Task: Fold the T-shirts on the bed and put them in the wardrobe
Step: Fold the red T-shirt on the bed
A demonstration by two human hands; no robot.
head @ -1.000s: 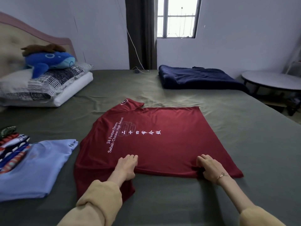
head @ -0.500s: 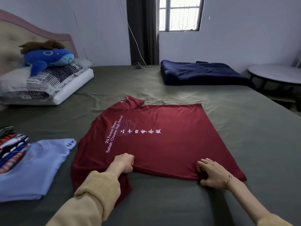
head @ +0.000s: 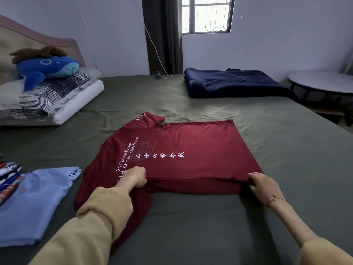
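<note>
Left hand [head: 136, 178] and right hand [head: 264, 185], both with fingers curled, grip the near folded edge of the dark red printed T-shirt [head: 191, 150], raising it slightly off the olive-green bed sheet [head: 286, 150]. The shirt lies mid-bed. At near left rests a folded light blue T-shirt [head: 36, 203], beside what may be striped garments [head: 8, 175].

Pale walls, a barred window [head: 207, 14] with dark curtain [head: 162, 35], round table [head: 322, 83].
</note>
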